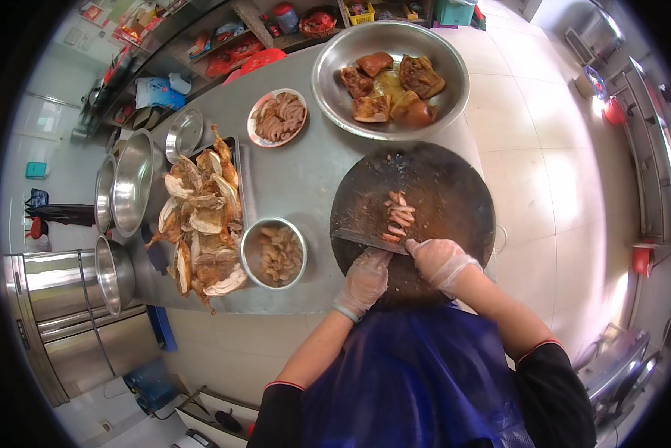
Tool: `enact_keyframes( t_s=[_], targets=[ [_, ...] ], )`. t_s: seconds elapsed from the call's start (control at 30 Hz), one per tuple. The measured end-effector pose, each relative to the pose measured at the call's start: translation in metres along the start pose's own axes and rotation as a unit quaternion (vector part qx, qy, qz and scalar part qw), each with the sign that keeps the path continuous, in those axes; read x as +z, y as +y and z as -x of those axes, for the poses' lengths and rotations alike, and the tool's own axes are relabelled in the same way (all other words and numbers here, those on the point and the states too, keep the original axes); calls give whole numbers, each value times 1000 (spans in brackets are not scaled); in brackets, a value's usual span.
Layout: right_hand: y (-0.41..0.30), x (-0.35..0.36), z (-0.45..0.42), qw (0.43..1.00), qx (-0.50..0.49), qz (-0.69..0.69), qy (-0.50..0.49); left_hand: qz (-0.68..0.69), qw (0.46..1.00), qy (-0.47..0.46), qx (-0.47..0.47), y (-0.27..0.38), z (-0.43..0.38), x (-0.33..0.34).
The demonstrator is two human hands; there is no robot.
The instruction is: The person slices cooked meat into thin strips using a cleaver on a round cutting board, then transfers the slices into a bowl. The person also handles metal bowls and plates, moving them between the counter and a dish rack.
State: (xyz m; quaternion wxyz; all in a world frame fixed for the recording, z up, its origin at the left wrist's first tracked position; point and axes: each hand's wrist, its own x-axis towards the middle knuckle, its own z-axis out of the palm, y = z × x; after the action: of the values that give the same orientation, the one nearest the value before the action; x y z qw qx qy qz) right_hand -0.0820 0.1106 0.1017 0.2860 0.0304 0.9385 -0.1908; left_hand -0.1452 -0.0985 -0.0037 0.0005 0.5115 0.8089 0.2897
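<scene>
My right hand (pixel 442 262), in a clear plastic glove, grips a cleaver (pixel 363 237) at its handle end. The blade lies across a round, dark chopping block (pixel 447 190), seen nearly edge-on. My left hand (pixel 367 280), gloved too, is bent low against the near side of the blade. Its fingertips are hidden, so whether it holds a piece of meat does not show. Just beyond the blade, sliced meat (pixel 401 214) lies in a short, loose row on the block.
Braised meat chunks (pixel 422 77) sit in a large steel basin (pixel 330 106) behind the block. Leftward on the metal table (pixel 279 185) are a plate of sliced meat (pixel 280 116), a steel bowl (pixel 245 269) of small pieces, and a tray piled with cooked poultry (pixel 207 215). Steel basins (pixel 131 185) line the far left.
</scene>
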Motion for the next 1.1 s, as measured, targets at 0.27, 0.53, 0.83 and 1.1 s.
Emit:
enact_keyframes(
  t_s=[0.27,0.53,0.83,1.1],
  targets=[
    [10,21,12,992,-2,-94,85,30,999,-1,-10,2,-5,-5],
    [12,8,35,1000,10,-4,13,35,999,-2,-13,2,0,-2],
    [-2,-5,-11,998,12,-59,24,26,999,26,-6,6,-4,-1],
    [10,13,18,991,4,-101,90,32,999,0,2,4,-5,-5]
  ],
)
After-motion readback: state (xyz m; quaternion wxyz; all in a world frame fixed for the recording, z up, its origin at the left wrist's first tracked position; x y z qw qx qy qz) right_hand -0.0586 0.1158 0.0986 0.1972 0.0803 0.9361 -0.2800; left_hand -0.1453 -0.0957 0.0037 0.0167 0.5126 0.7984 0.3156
